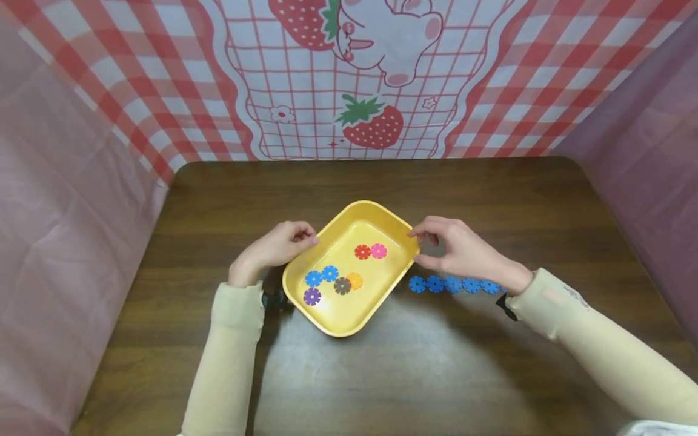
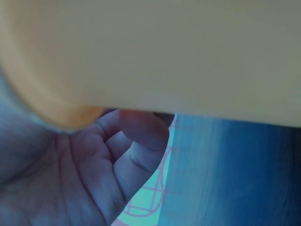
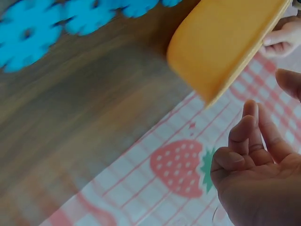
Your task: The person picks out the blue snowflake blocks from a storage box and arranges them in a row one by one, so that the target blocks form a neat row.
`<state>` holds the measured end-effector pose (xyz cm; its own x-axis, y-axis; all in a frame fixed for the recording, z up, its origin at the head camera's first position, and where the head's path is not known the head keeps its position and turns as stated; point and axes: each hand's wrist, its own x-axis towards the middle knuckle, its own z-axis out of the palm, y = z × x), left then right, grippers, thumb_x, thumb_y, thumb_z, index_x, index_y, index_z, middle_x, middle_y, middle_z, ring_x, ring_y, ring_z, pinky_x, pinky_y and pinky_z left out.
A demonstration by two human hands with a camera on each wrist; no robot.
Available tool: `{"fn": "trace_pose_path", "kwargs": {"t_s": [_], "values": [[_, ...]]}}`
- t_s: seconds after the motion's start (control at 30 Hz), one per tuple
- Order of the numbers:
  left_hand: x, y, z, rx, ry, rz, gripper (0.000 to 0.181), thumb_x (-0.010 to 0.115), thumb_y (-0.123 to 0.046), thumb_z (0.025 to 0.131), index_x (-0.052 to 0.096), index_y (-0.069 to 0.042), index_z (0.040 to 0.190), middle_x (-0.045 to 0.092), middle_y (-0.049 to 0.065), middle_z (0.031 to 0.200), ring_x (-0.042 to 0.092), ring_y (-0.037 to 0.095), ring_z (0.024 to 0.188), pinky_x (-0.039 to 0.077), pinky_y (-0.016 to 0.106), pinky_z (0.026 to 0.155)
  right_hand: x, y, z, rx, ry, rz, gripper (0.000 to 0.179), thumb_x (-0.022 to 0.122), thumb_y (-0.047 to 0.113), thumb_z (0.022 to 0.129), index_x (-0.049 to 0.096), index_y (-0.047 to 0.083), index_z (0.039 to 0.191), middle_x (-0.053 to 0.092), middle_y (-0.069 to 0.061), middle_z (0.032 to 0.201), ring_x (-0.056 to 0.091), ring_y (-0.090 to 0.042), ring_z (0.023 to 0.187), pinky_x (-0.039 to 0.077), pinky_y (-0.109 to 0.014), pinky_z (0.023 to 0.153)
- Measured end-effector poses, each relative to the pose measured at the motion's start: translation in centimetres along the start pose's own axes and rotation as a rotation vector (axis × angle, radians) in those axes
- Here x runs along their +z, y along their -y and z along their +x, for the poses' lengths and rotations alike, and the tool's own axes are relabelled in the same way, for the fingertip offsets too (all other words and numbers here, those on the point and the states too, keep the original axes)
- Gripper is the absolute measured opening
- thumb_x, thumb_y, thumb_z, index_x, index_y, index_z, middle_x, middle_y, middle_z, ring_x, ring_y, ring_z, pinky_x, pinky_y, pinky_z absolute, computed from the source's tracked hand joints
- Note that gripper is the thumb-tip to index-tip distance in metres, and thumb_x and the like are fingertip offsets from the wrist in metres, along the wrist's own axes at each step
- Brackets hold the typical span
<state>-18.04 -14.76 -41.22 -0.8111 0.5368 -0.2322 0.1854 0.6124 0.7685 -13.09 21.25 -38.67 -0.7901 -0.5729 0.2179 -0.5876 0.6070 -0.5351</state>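
Observation:
My left hand (image 1: 275, 245) pinches the left rim of a yellow plastic tray (image 1: 376, 275), its thumb at the edge. In the left wrist view its curled fingers lie against the tray's wall. Beside the opposite edge is my right hand (image 1: 458, 248), thumb and fingers spread; the right wrist view shows a gap between its fingertips (image 3: 250, 106) and the tray. Snowflake discs lie inside the tray: red (image 1: 362, 252) joined to pink (image 1: 378, 251), two blue (image 1: 322, 276), brown (image 1: 342, 286) overlapping orange (image 1: 355, 280), and purple (image 1: 312, 297).
A row of several linked blue snowflake discs (image 1: 435, 284) lies on the wooden table (image 1: 425, 363) right of the tray, partly under my right wrist. A strawberry-print checked cloth (image 1: 349, 79) hangs behind the table. Pink cloths (image 1: 71, 230) hang at both sides.

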Motion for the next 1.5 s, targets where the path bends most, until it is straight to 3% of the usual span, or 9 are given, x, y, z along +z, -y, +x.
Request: {"fn": "trace_pose_path", "kwargs": {"t_s": [0.27,0.5,0.63,0.9,1.33,1.5], "values": [[0.0,0.0,0.0,0.023,-0.003,0.005,0.023,0.062,-0.021,0.100,0.067,-0.001,0.109,0.066,0.009,0.095,0.058,0.022,0.085,0.051,0.034,0.078,3.1,1.3,3.1,0.011,0.042,0.052,0.033,0.084,0.016,0.079,0.071,0.003,0.106,0.064,-0.007,0.085,0.055,-0.021,0.072,0.046,-0.031,0.062],[-0.1,-0.1,0.0,-0.044,0.007,-0.017,0.025,0.062,-0.023,0.100,0.067,-0.002,0.112,0.065,0.009,0.097,0.058,0.024,0.086,0.053,0.034,0.081,5.4,2.0,5.4,0.009,0.092,0.063,0.035,0.085,0.020,0.079,0.071,0.001,0.105,0.067,-0.008,0.086,0.057,-0.025,0.072,0.045,-0.030,0.063],[-0.1,0.0,0.0,-0.049,0.013,-0.019,0.025,0.062,-0.023,0.100,0.066,-0.002,0.112,0.065,0.010,0.096,0.059,0.024,0.086,0.053,0.034,0.081,6.8,2.6,6.4,0.005,0.143,0.074,0.033,0.084,0.020,0.080,0.071,0.000,0.103,0.065,-0.009,0.086,0.056,-0.025,0.073,0.045,-0.031,0.067],[-0.2,0.1,0.1,-0.041,0.016,-0.022,0.025,0.062,-0.023,0.100,0.066,-0.002,0.112,0.066,0.009,0.097,0.059,0.023,0.087,0.053,0.035,0.082,9.1,3.7,7.6,0.007,0.223,0.036,0.035,0.084,0.024,0.079,0.072,0.002,0.103,0.063,-0.005,0.085,0.056,-0.018,0.078,0.046,-0.029,0.075],[0.0,0.2,0.2,0.011,0.009,-0.012,0.024,0.061,-0.020,0.100,0.066,0.001,0.110,0.066,0.010,0.096,0.059,0.022,0.086,0.052,0.034,0.080,11.6,4.8,8.7,0.083,0.316,-0.043,0.036,0.083,0.027,0.081,0.071,0.005,0.107,0.062,0.000,0.094,0.055,-0.015,0.085,0.047,-0.030,0.082],[-0.1,0.2,0.2,-0.004,0.015,-0.012,0.024,0.061,-0.020,0.100,0.066,0.001,0.112,0.066,0.010,0.097,0.059,0.023,0.087,0.052,0.035,0.081,12.4,4.9,9.1,0.073,0.327,-0.076,0.035,0.083,0.026,0.080,0.071,0.006,0.106,0.060,0.000,0.094,0.055,-0.015,0.083,0.047,-0.030,0.080]]}}
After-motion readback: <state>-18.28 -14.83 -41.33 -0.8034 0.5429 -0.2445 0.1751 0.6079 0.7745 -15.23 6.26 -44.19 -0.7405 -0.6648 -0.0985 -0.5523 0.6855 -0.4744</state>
